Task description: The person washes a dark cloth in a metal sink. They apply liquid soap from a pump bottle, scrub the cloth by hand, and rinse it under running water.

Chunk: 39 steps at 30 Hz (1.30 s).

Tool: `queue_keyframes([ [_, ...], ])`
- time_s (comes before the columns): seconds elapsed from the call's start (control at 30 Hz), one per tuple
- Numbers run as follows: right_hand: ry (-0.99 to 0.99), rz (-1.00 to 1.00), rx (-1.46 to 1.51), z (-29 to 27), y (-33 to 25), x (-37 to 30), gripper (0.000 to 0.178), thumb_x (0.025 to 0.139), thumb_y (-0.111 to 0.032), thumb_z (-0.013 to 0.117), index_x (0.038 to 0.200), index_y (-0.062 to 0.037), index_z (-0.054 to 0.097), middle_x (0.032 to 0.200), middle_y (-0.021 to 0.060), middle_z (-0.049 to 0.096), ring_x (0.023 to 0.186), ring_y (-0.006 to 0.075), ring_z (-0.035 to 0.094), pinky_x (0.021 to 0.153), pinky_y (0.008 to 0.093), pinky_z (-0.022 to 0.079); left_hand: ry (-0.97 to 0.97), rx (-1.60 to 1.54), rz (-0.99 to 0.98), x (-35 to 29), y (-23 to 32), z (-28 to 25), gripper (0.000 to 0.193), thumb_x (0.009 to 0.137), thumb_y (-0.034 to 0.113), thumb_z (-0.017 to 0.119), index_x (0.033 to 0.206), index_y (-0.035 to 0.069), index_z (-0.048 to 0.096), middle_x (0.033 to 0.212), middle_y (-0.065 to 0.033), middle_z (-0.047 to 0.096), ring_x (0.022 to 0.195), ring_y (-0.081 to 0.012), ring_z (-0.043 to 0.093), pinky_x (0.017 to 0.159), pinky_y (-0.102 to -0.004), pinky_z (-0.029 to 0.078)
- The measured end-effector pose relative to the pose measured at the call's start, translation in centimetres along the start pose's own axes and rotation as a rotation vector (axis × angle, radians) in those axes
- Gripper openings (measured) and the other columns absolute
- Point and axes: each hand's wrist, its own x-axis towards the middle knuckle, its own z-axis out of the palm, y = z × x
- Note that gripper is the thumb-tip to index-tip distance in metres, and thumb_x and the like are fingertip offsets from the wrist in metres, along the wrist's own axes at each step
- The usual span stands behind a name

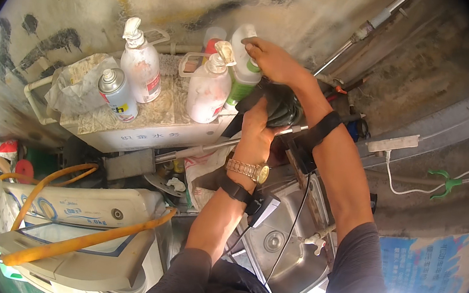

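A white bottle with a green lower part (244,83) stands at the right end of the ledge against the wall. My right hand (274,60) reaches over to its upper part, with curled fingers gripping it near the top. Below, my left hand (258,120) is closed on a dark, soft, folded thing (280,108), whose kind I cannot make out. The ends of the left fingers are hidden. Close to the left hand stands a white pump bottle (209,90) smeared with dirt. Another pump bottle (140,70) and a spray can (118,94) stand farther left.
A white box-like ledge (148,137) carries the bottles. Below me is a steel sink (286,252) with a tap (313,241). At lower left a washing machine (86,210) has a yellow hose (88,240) across it. A metal pole (359,36) slants along the wall; a power strip (393,144) lies right.
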Motion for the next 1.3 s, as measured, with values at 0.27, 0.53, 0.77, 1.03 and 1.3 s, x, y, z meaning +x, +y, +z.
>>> queue_keyframes([
  [0.27, -0.006, 0.031, 0.089, -0.2, 0.1, -1.6, 0.041, 0.099, -0.031, 0.041, 0.127, -0.0035, 0.054, 0.12, 0.015, 0.06, 0.11, 0.0254, 0.055, 0.095, 0.0346, 0.041, -0.024, 0.064, 0.079, 0.2, -0.6, 0.0, 0.024, 0.092, 0.022, 0.06, 0.109, 0.006, 0.06, 0.098, -0.0076, 0.068, 0.081, -0.0247, 0.069, 0.063, -0.0432, 0.059],
  [0.53, -0.043, 0.101, 0.11, 0.0, -0.4, -0.3, 0.039, 0.098, -0.03, 0.041, 0.123, -0.0038, 0.057, 0.121, 0.014, 0.059, 0.112, 0.0244, 0.053, 0.095, 0.0331, 0.041, 0.009, 0.083, 0.085, -0.6, 0.6, 0.7, 0.028, 0.087, 0.017, 0.062, 0.113, 0.006, 0.057, 0.098, -0.0095, 0.067, 0.079, -0.0237, 0.069, 0.061, -0.0411, 0.059],
  [0.77, -0.039, 0.078, 0.312, -0.9, 0.7, -0.3, 0.038, 0.098, -0.027, 0.042, 0.122, -0.0025, 0.057, 0.12, 0.0122, 0.059, 0.108, 0.0235, 0.054, 0.093, 0.0328, 0.041, 0.021, 0.189, 0.058, -1.1, 0.9, 0.2, 0.023, 0.086, 0.008, 0.056, 0.109, 0.004, 0.056, 0.096, -0.0115, 0.066, 0.078, -0.0227, 0.068, 0.059, -0.0375, 0.059],
  [1.03, 0.03, 0.054, -0.003, 0.6, -0.1, -0.7, 0.037, 0.098, -0.027, 0.04, 0.119, -0.0032, 0.058, 0.116, 0.0176, 0.06, 0.108, 0.0299, 0.056, 0.093, 0.0357, 0.042, 0.011, 0.156, 0.075, -0.6, 1.1, 0.1, 0.016, 0.087, 0.008, 0.053, 0.102, 0.004, 0.058, 0.093, -0.0112, 0.065, 0.079, -0.025, 0.067, 0.063, -0.04, 0.057],
  [1.3, 0.191, 0.177, 0.361, -0.8, -2.8, -1.4, 0.062, 0.097, -0.046, 0.045, 0.14, -0.0022, 0.04, 0.134, 0.0223, 0.049, 0.124, 0.0315, 0.048, 0.102, 0.036, 0.038, -0.044, 0.079, 0.047, 0.8, 1.0, -1.5, 0.023, 0.088, 0.007, 0.053, 0.11, 0.006, 0.058, 0.101, -0.0078, 0.065, 0.087, -0.0229, 0.066, 0.071, -0.0371, 0.057],
])
